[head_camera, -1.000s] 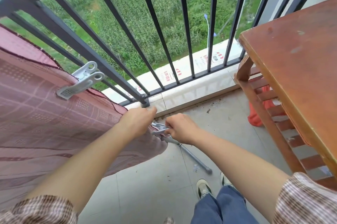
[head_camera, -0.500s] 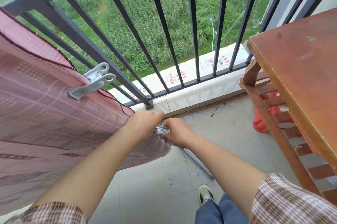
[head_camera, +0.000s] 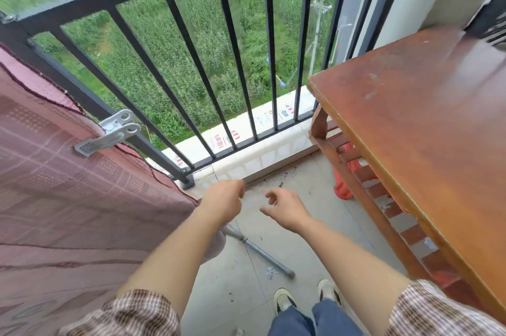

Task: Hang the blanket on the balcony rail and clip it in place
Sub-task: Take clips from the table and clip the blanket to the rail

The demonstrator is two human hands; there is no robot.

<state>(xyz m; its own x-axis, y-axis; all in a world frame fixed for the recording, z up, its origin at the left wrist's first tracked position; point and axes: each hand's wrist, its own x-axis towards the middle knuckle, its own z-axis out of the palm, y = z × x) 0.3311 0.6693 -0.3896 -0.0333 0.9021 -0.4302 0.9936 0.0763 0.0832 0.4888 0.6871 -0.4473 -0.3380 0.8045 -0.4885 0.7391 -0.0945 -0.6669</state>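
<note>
Beside blanket: left hand, right hand

Floor: pale grey tiled floor under the left hand and the right hand, brown specks just ahead.
Kerb: low white tiled kerb just beyond both hands.
Table: reddish-brown wooden table, worn glossy top, right of the right hand; slatted shelf beneath.
Wall: off-white plastered wall past the table.
Outlook: green crop field far beyond the hands.
Light: even daylight, soft sheen on the table.
</note>
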